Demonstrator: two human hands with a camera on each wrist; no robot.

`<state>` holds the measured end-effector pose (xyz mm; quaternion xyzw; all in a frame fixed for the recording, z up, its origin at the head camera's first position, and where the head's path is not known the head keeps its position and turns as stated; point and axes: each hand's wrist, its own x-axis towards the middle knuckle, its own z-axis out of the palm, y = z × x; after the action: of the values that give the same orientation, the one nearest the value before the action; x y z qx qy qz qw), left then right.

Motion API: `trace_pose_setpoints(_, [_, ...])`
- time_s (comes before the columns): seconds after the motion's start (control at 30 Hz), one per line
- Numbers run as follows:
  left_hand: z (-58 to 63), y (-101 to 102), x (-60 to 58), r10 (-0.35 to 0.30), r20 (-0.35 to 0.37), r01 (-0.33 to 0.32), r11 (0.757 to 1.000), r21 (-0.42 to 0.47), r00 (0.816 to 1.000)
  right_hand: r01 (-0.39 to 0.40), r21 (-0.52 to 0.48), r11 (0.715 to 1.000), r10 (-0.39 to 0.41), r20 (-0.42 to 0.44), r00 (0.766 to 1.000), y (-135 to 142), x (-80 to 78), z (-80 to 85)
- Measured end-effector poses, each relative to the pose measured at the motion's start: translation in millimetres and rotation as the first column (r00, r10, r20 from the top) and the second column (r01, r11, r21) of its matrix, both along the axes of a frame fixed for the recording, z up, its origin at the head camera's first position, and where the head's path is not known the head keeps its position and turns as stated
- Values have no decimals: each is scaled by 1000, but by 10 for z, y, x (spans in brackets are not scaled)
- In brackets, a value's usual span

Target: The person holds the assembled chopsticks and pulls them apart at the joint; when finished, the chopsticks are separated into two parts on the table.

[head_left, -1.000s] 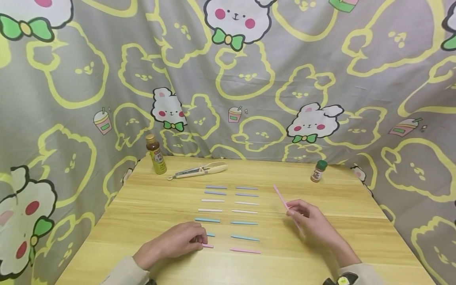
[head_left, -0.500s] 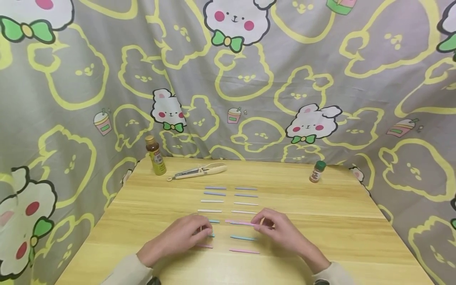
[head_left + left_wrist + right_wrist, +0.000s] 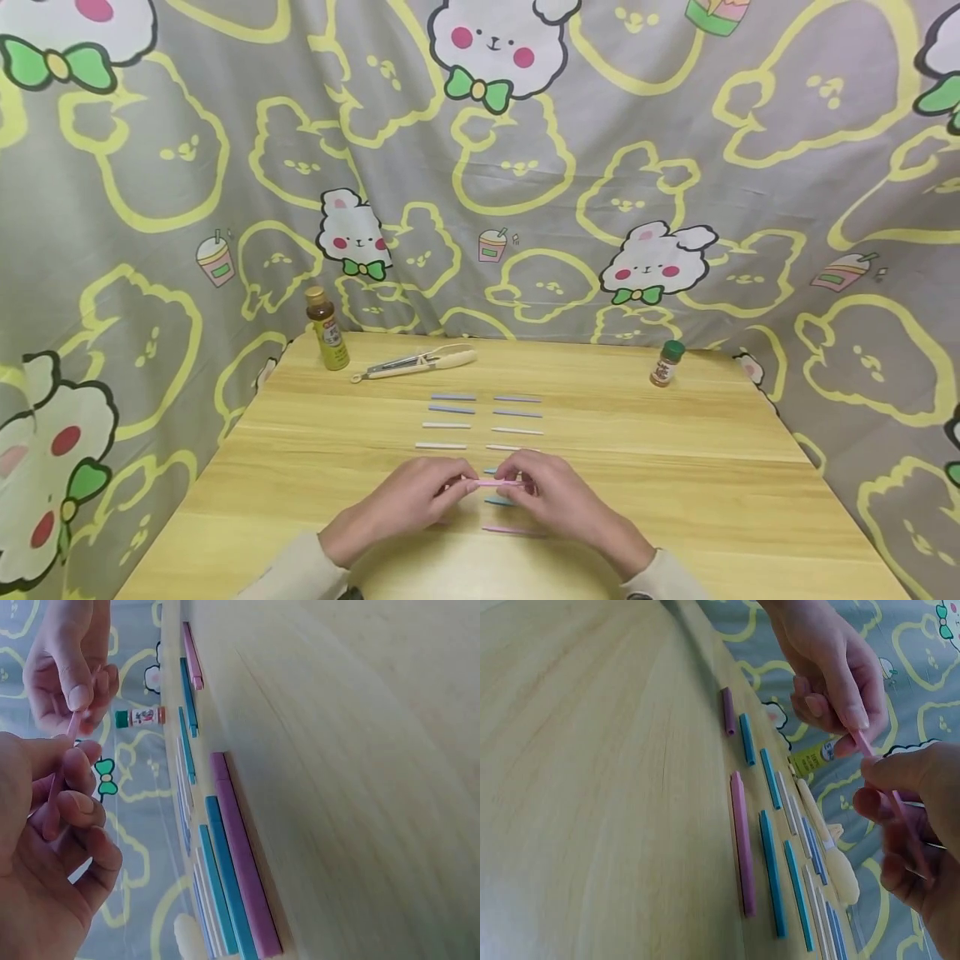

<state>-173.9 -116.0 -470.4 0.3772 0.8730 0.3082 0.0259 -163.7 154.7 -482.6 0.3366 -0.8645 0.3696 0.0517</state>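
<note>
My left hand (image 3: 412, 497) and right hand (image 3: 558, 500) meet above the middle of the table. Between them they pinch a slim pink plastic stick (image 3: 491, 482), each near one end. In the left wrist view the stick (image 3: 73, 726) runs from my left fingers up into the right fingertips; parts of it are hidden by both hands. Below lie two columns of similar sticks. The right column ends nearest me with a pink stick (image 3: 741, 847) beside a blue one (image 3: 772, 874). A thicker pink stick (image 3: 244, 855) lies under my left hand, hidden in the head view.
White sticks (image 3: 441, 446) and purple-blue sticks (image 3: 452, 409) continue both columns toward the back. Cream-handled tongs (image 3: 412, 365) lie behind them. A yellow-labelled bottle (image 3: 331, 337) stands back left, a green-capped spice jar (image 3: 665, 367) back right. A patterned curtain (image 3: 517, 183) surrounds the wooden table (image 3: 675, 450).
My right hand has come in leftward with the pink stick. My left hand has risen off the near-left sticks, moved right, and now grips the pink stick's other end.
</note>
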Motion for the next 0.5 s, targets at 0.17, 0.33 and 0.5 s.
trace_pose_setpoints(0.17, [4,-25,1,15,5,-15,1000,10,1000,13,7,1000,-13,-4,1000,50,1,1])
trace_pose_setpoints(0.33, [1,-68,-1,12,-10,-12,1000,-3,1000,-29,-10,1000,29,-55,998,103,-13,-25])
trace_pose_setpoints(0.5, [-4,-372,-28,87,32,-86,996,-7,996,53,-77,996,-60,-91,994,441,-33,-15])
